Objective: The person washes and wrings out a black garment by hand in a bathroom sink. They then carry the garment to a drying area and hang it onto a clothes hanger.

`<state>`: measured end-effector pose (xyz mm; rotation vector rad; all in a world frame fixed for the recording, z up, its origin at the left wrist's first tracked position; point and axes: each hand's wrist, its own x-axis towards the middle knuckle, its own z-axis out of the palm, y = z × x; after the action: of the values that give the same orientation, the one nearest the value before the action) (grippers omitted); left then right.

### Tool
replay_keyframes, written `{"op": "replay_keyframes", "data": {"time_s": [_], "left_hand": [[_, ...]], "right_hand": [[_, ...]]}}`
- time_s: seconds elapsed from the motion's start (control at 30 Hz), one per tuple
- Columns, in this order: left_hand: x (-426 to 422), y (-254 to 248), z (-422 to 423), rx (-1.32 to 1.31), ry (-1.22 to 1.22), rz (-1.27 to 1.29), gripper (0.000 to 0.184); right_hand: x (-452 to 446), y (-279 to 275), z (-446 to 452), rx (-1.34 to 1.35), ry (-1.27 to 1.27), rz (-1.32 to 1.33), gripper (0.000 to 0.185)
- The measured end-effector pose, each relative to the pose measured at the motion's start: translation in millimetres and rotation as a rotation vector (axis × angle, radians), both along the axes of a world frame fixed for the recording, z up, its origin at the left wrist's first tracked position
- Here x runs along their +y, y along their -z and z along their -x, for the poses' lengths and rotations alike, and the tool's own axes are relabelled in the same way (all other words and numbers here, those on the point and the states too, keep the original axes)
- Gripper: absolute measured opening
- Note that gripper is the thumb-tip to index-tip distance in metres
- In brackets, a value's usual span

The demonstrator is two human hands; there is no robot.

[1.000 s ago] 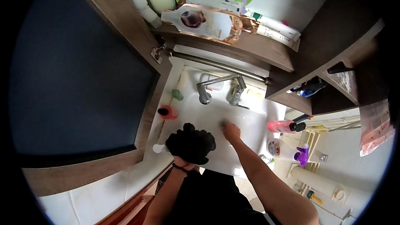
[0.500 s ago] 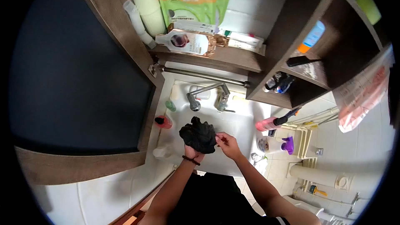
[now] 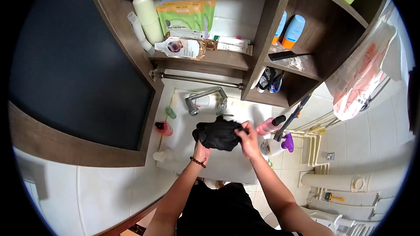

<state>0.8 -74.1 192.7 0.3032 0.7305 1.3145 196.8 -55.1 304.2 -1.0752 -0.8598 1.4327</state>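
Observation:
A crumpled black cloth [image 3: 218, 135] is held between my two hands above the white sink [image 3: 227, 166]. My left hand [image 3: 201, 152], with a beaded bracelet at the wrist, supports its left end from below; most of those fingers are hidden behind the fabric. At the right end, my right hand [image 3: 248, 140] pinches the cloth's edge between thumb and fingers. Just beyond the cloth stands the chrome faucet [image 3: 222, 104], its spout bent out to the left. I cannot make out what kind of garment or cloth it is.
An open cabinet door [image 3: 83, 61] juts out on the left. Shelves ahead carry green packets [image 3: 181, 17] and a black comb [image 3: 286, 55]. Pink bottles [image 3: 164, 129] flank the sink, with a purple-topped spray bottle [image 3: 273, 146] at right. A plastic bag [image 3: 356, 78] hangs farther right.
The cloth has gone from a bunched lump to a wider, more spread shape. My right hand has risen and taken its right edge. The view has shifted to the right.

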Motion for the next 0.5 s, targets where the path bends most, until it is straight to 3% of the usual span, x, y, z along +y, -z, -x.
{"op": "replay_keyframes", "data": {"time_s": [0.1, 0.13, 0.23, 0.27, 0.33, 0.37, 0.43, 0.47, 0.5], "left_hand": [[-16, -21, 8, 0.142, -0.008, 0.077, 0.058], [-15, -25, 11, 0.144, -0.003, 0.058, 0.058], [-21, -26, 20, 0.502, 0.123, -0.002, 0.044], [-17, 1, 28, 0.603, 0.206, -0.011, 0.049], [-8, 2, 34, 1.110, 0.210, -0.366, 0.061], [-6, -4, 35, 1.101, 0.215, -0.381, 0.061], [0, -51, 34, 1.391, 0.303, -0.576, 0.071], [-5, -78, 33, 1.384, 0.305, -0.583, 0.071], [-11, -108, 26, 1.605, 0.289, -0.520, 0.078]], "right_hand": [[15, -29, -2, 0.293, 0.090, -0.047, 0.017], [19, -43, -3, 0.284, 0.077, -0.088, 0.019], [29, -84, 0, 0.297, 0.041, -0.211, 0.031], [30, -97, 2, 0.290, 0.052, -0.227, 0.031], [29, -125, 10, 0.257, 0.019, -0.311, 0.033], [27, -137, 15, 0.248, 0.002, -0.333, 0.034], [27, -153, 25, 0.216, 0.022, -0.360, 0.033], [24, -159, 33, 0.202, 0.040, -0.367, 0.033], [21, -169, 40, 0.181, 0.080, -0.355, 0.033]]}}
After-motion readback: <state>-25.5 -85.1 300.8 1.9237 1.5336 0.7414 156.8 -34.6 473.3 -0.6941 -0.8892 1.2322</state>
